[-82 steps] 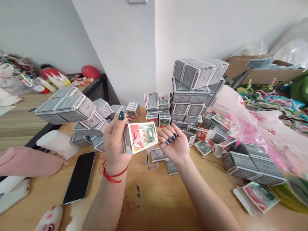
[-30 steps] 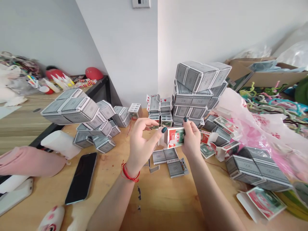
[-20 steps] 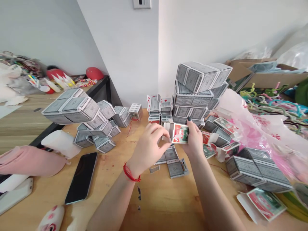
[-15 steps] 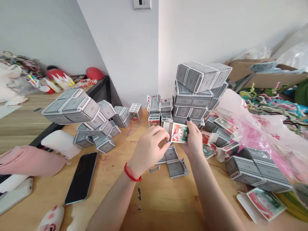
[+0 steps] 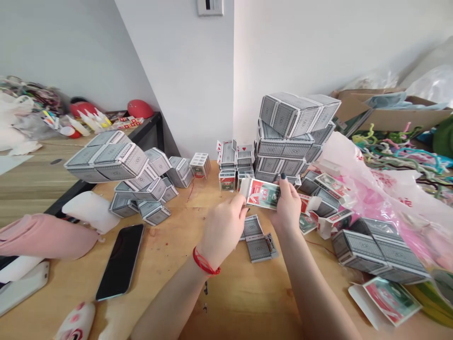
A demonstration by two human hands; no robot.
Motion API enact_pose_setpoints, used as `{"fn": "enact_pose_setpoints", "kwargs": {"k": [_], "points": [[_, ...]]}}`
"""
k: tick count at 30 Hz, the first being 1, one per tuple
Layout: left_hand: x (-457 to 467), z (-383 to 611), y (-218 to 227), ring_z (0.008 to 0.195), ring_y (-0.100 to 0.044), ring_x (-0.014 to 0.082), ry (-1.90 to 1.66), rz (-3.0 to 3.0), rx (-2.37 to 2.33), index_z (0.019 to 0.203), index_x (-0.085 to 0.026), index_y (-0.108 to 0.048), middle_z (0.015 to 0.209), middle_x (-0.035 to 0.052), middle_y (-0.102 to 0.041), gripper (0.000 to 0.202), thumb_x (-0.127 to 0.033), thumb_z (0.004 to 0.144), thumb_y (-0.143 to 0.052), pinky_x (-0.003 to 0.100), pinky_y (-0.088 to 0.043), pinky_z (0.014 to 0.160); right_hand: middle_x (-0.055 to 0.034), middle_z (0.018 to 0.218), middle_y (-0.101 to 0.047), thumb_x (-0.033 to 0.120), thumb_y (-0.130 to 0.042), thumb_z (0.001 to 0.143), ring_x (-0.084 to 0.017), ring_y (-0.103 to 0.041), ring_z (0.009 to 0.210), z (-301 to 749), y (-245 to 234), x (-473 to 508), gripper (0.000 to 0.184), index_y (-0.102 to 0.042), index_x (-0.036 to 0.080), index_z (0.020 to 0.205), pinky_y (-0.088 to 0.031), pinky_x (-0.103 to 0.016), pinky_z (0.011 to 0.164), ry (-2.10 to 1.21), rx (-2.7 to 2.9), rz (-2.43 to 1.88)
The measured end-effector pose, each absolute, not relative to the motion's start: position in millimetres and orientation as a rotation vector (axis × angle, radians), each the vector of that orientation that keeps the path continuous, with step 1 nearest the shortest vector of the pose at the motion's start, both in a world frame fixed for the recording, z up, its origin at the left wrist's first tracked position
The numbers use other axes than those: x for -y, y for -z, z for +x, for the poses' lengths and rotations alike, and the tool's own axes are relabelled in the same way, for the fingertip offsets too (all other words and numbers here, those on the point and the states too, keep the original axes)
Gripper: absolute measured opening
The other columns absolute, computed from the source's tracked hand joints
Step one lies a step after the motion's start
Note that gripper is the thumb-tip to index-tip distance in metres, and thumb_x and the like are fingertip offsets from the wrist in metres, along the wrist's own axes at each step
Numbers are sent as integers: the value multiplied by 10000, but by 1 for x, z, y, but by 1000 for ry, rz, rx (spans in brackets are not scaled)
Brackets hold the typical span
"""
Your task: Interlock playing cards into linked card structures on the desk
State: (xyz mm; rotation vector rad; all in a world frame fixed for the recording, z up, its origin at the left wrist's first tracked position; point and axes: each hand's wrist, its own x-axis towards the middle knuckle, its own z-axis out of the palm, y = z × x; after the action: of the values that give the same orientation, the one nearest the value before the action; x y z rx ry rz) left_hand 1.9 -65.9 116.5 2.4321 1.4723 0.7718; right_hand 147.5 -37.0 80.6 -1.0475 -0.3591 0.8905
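Observation:
My right hand (image 5: 287, 205) grips a red-and-green playing-card box (image 5: 264, 194) by its right end, the thumb on top. At the box's left end, the fingers of my left hand (image 5: 223, 225) are pinched on the pale flap; a red string bracelet circles that wrist. Below the hands lie grey-backed playing cards (image 5: 260, 248), folded into flat pieces on the table. Just behind the box stand short stacks of card-covered blocks (image 5: 227, 158). A tall stack of grey card blocks (image 5: 285, 144) rises behind my right hand.
On the left, more card blocks (image 5: 120, 160) lean in a stepped stack, with a black phone (image 5: 120, 262) in front. Opened card boxes (image 5: 391, 300), card blocks (image 5: 378, 248) and pink plastic bags (image 5: 385, 189) crowd the right. A cardboard box (image 5: 403, 115) stands behind them.
My left hand has moved slightly right and turned, its fingers now on the flap end of the box. The box and my right hand have shifted a little to the right.

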Motion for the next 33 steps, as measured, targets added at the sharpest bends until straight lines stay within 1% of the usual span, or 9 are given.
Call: {"fn": "enact_pose_setpoints", "kwargs": {"k": [3, 7, 11, 15, 19, 23, 25, 28, 33], "points": [[61, -6, -124, 605, -540, 134, -746, 2431, -1294, 742, -208, -525, 698, -9, -599, 47, -217, 758, -568, 239, -304, 506, 63, 520, -440, 513, -630, 644, -70, -414, 431, 150, -84, 39, 351, -503, 190, 596, -339, -198, 411, -844, 470, -1055], [59, -10, -130, 541, -481, 111, -678, 2546, -1280, 641, -190, -504, 641, -18, -551, 180, -306, 740, -600, 237, -251, 472, 61, 539, -445, 490, -654, 638, -62, -388, 447, 148, -90, 44, 344, -505, 186, 576, -336, -199, 438, -814, 597, -1025], [59, -10, -130, 547, -487, 119, -644, 2584, -1354, 656, -187, -506, 662, -9, -559, 227, -375, 727, -612, 240, -239, 472, 59, 538, -440, 484, -636, 665, -70, -388, 460, 146, -93, 47, 345, -495, 190, 553, -337, -212, 458, -778, 671, -1020], [59, -10, -130, 585, -532, 151, -624, 2506, -1358, 674, -186, -507, 688, 5, -583, 209, -352, 719, -626, 243, -267, 477, 52, 531, -442, 460, -623, 690, -80, -387, 481, 147, -93, 48, 333, -502, 189, 539, -328, -219, 476, -709, 743, -1039], [58, -8, -131, 655, -587, 165, -671, 2223, -1271, 789, -200, -540, 770, 7, -625, 181, -293, 689, -660, 255, -388, 533, 48, 527, -439, 439, -613, 704, -83, -378, 489, 148, -93, 48, 325, -500, 188, 533, -317, -216, 480, -672, 772, -1045], [55, -8, -128, 715, -619, 160, -742, 1857, -1123, 943, -206, -518, 833, 22, -650, 333, -278, 664, -685, 287, -483, 631, 45, 538, -421, 423, -613, 709, -81, -362, 487, 151, -94, 50, 307, -502, 188, 545, -309, -207, 454, -722, 767, -1043], [52, -9, -126, 739, -628, 166, -760, 1709, -1053, 988, -196, -501, 846, 42, -655, 381, -303, 670, -679, 311, -503, 662, 42, 549, -416, 423, -618, 701, -82, -364, 488, 153, -96, 51, 300, -505, 190, 549, -313, -205, 447, -787, 766, -1031], [50, -9, -122, 768, -632, 172, -729, 1593, -971, 1019, -187, -502, 864, 59, -656, 376, -316, 699, -650, 332, -515, 690, 39, 574, -434, 421, -646, 661, -84, -393, 501, 157, -99, 51, 287, -514, 191, 553, -328, -200, 449, -914, 776, -1003], [50, -3, -118, 674, -626, 148, -691, 1412, -856, 1021, -149, -515, 803, 65, -642, 328, -339, 762, -579, 304, -530, 628, 33, 605, -488, 406, -646, 645, -83, -408, 463, 164, -102, 50, 214, -569, 207, 663, -334, -199, 417, -1104, 696, -956]]}}
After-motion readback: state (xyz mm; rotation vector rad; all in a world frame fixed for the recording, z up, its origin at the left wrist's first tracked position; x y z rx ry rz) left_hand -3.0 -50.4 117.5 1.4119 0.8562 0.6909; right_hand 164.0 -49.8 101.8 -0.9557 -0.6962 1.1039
